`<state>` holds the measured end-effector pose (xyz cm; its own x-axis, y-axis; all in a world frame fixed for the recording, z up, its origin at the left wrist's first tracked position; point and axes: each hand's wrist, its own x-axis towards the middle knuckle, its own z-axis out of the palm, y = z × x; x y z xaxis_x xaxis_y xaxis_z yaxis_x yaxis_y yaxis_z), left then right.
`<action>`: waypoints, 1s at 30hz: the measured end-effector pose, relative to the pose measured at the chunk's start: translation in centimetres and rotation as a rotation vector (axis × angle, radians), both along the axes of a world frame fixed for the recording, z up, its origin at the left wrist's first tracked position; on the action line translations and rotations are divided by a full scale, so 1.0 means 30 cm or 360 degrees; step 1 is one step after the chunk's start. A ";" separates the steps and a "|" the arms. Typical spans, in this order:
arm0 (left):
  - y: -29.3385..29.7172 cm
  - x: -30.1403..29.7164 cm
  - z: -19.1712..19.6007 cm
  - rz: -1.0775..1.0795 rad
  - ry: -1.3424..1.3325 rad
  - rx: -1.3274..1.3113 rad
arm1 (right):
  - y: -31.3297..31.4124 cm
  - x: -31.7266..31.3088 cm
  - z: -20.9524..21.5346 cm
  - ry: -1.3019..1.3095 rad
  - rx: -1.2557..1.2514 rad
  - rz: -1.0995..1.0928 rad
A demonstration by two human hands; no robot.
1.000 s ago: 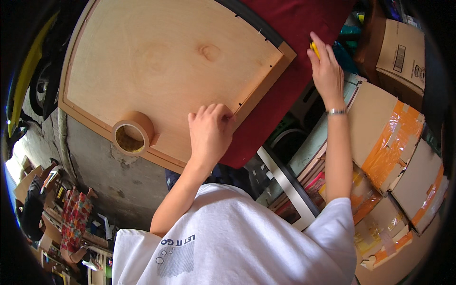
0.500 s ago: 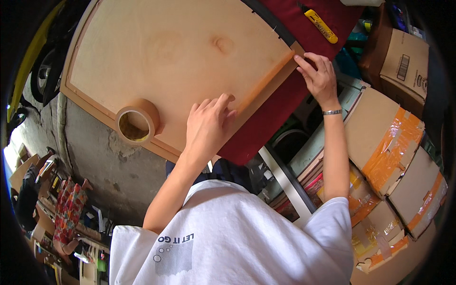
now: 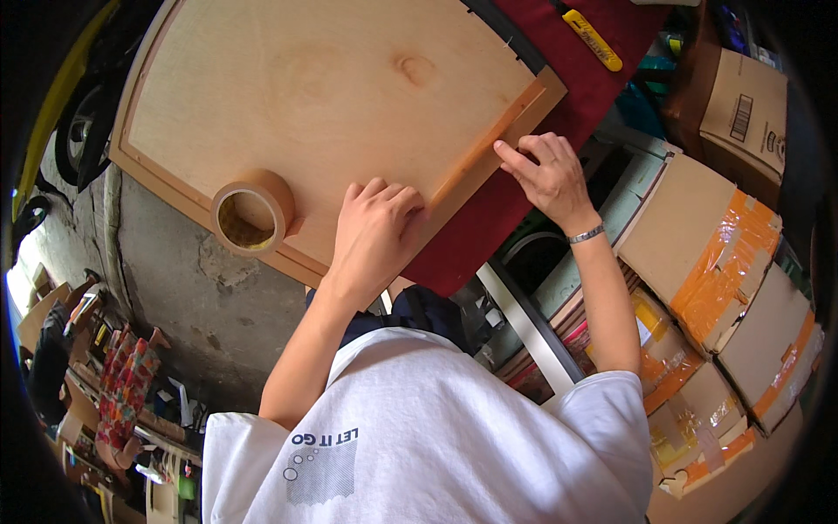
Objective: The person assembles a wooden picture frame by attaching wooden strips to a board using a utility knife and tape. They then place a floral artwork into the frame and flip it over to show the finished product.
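Note:
A large wooden board with a raised wooden frame (image 3: 332, 96) lies on a dark red cloth (image 3: 489, 231). My left hand (image 3: 375, 236) rests flat on the board near its lower edge, holding nothing. My right hand (image 3: 550, 175) is at the frame's right-hand strip, its index fingertip touching the wood and the other fingers loosely curled. A roll of brown packing tape (image 3: 251, 212) stands on the board's near-left edge, a hand's width left of my left hand. A yellow utility knife (image 3: 592, 39) lies on the red cloth beyond the board's corner.
Cardboard boxes sealed with orange tape (image 3: 724, 253) are stacked at the right, with another carton (image 3: 742, 113) above them. A concrete floor (image 3: 192, 297) shows below the board. Clutter and packages (image 3: 122, 393) sit at lower left, and a vehicle wheel (image 3: 74, 144) at far left.
My right hand has left the yellow knife on the red cloth and come back to the frame's right strip. My left hand has stayed on the board.

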<state>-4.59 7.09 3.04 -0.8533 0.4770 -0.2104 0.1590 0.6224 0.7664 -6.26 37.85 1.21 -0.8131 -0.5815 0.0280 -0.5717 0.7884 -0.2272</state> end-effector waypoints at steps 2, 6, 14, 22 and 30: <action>-0.006 -0.024 -0.015 -0.0007 0.0127 0.0072 | 0.031 -0.024 -0.004 0.0072 0.0103 0.0065; -0.037 -0.042 -0.129 0.0120 0.0385 0.0309 | 0.158 -0.161 0.017 0.0196 0.0147 -0.0049; -0.062 -0.040 -0.150 0.0263 0.0383 0.0544 | 0.081 -0.082 -0.003 0.0033 -0.0042 -0.0137; -0.082 -0.036 -0.172 0.0280 0.0341 0.0693 | -0.234 0.208 -0.001 -0.0190 -0.0163 -0.0231; -0.086 -0.035 -0.172 0.0291 0.0346 0.0682 | -0.455 0.399 0.005 -0.0302 -0.0141 -0.0126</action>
